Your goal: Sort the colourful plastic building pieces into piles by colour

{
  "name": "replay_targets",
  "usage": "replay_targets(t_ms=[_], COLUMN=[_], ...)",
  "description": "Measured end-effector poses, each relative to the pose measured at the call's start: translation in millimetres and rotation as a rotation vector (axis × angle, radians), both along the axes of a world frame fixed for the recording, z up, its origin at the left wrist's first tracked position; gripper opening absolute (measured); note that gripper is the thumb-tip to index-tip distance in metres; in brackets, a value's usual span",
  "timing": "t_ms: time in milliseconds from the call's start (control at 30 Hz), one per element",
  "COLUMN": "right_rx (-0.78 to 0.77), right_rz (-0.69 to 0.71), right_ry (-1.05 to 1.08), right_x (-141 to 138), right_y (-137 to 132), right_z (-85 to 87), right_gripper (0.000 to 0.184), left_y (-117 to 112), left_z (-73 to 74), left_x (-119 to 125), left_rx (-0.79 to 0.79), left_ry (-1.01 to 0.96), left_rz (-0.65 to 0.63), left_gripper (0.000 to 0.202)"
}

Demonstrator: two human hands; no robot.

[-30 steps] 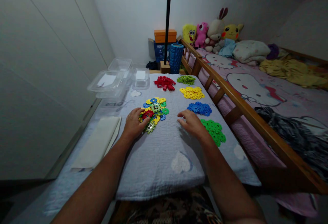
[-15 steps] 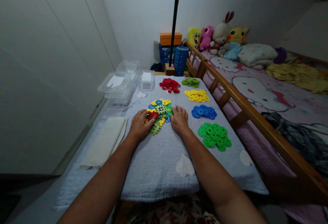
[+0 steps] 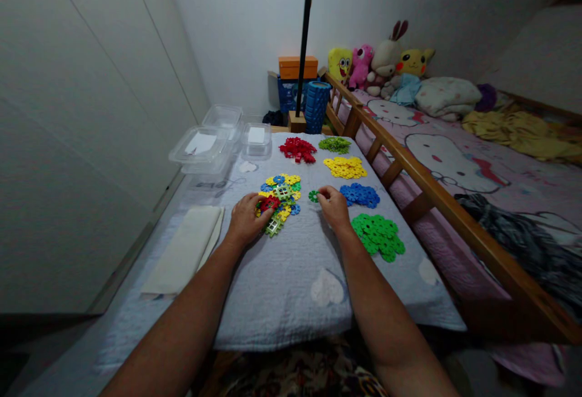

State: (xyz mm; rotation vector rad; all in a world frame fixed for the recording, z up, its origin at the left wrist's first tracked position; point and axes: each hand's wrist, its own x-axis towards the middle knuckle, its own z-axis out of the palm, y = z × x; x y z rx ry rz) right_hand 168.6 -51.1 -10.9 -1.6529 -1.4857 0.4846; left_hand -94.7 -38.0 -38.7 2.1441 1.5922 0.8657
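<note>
A pile of mixed plastic building pieces (image 3: 282,193) lies mid-table, with yellow and blue flower-shaped discs and light-green window-like pieces in it. My left hand (image 3: 245,218) rests against the pile's left side, thumb and fingers apart around a red piece (image 3: 270,203); its fingertips are partly hidden among the pieces. Right of the pile, my right hand (image 3: 333,206) pinches a green flower-shaped disc (image 3: 313,196) just above the cloth. Nearest that hand are the blue disc pile (image 3: 361,195) and the green disc pile (image 3: 379,236).
Yellow discs (image 3: 345,167), light-green pieces (image 3: 334,145) and red pieces (image 3: 297,150) form separate piles farther back. Clear plastic boxes (image 3: 200,148) stand at the back left, near a folded cream cloth (image 3: 184,251). A wooden bed rail (image 3: 409,166) runs along the right side.
My right hand has moved right, away from the mixed pile, with a green disc in its fingertips. My left hand stays at the pile. The view has shifted slightly.
</note>
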Motion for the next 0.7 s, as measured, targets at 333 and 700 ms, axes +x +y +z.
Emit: replay_targets(t_ms=[333,700], right_rx=[-0.166,-0.22], right_rz=[-0.045,-0.097], right_ry=[0.003,-0.371], right_x=[98.3,103.4], right_y=[-69.6,-90.9], right_z=[33.9,12.1], right_gripper=[0.016,0.009], left_y=[-0.2,0.1], left_z=[2.5,1.0], left_x=[-0.6,0.5], left_rx=[-0.02,-0.005], left_ry=[0.024,0.026], left_rz=[-0.009,-0.003], left_gripper=[0.044,0.04])
